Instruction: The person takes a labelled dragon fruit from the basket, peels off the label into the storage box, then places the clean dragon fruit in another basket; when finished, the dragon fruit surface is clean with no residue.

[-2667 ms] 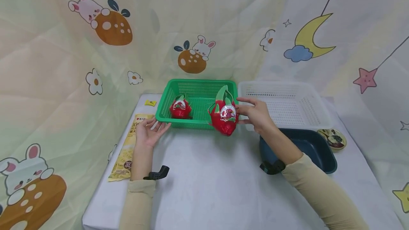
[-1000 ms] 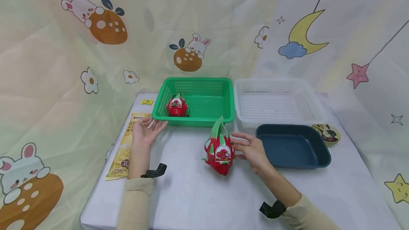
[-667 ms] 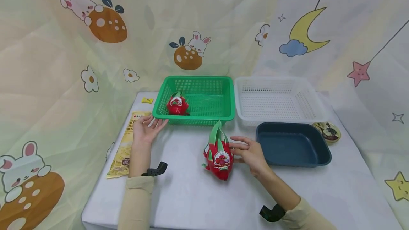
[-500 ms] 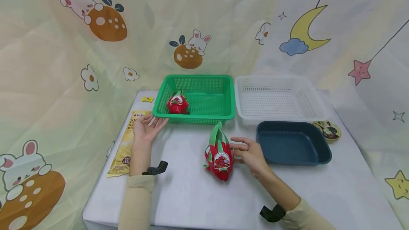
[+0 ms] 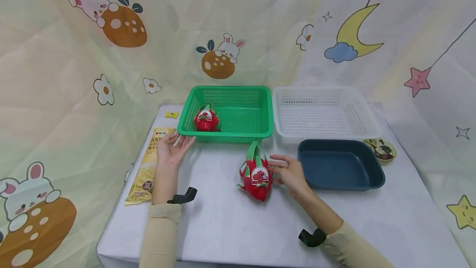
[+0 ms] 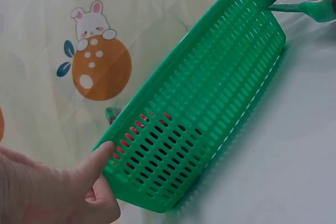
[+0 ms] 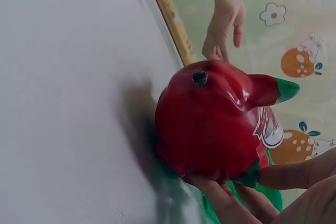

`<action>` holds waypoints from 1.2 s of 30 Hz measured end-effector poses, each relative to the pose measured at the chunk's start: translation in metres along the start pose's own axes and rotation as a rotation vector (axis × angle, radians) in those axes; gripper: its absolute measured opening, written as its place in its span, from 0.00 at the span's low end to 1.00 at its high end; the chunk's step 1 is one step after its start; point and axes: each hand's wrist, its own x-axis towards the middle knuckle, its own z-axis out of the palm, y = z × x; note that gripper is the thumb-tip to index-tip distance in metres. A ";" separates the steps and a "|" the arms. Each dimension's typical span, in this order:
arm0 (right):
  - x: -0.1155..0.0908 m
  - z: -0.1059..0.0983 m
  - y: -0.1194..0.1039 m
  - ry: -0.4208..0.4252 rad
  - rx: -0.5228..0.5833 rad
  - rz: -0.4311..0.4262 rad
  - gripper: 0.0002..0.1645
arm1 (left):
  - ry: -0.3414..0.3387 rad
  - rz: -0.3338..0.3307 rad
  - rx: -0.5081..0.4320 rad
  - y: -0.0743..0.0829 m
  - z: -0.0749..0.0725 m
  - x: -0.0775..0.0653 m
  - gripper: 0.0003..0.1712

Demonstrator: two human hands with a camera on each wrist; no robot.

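My right hand holds a red dragon fruit with green leaf tips and a round label, in front of the green basket. In the right wrist view its fingers grip the fruit's underside and edge. A shadow lies beside the fruit; whether it touches the tablecloth I cannot tell. At the basket's near left corner my left hand grips the rim, its thumb on the edge in the left wrist view. Inside the basket, on the left, sits a second dragon fruit.
A white basket stands right of the green one, with a dark blue tub before it. A round patterned tin lies beside the tub. At the left are a yellow food packet and a small yellow wrapped piece.
The right hand has brought the dragon fruit from over the green basket's front right corner toward me and down. It has risen slightly in the last half second. The left hand stays at the basket.
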 end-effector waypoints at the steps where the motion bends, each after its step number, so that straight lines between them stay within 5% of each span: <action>1: 0.001 -0.001 0.000 -0.004 -0.003 -0.002 0.24 | -0.001 0.005 0.002 -0.001 0.000 0.000 0.30; 8: 0.003 -0.004 -0.001 -0.040 -0.043 -0.014 0.24 | 0.033 0.008 0.038 -0.011 0.002 -0.003 0.32; 22: 0.002 -0.021 -0.027 -0.048 -0.224 -0.194 0.22 | -0.018 -0.035 0.231 -0.069 0.009 -0.024 0.19; 27: -0.004 -0.024 -0.033 -0.063 -0.253 -0.229 0.18 | -0.073 -0.042 0.304 -0.086 0.014 -0.034 0.15; 36: -0.014 -0.025 -0.040 -0.142 -0.290 -0.223 0.17 | -0.216 -0.050 0.521 -0.116 0.016 -0.046 0.29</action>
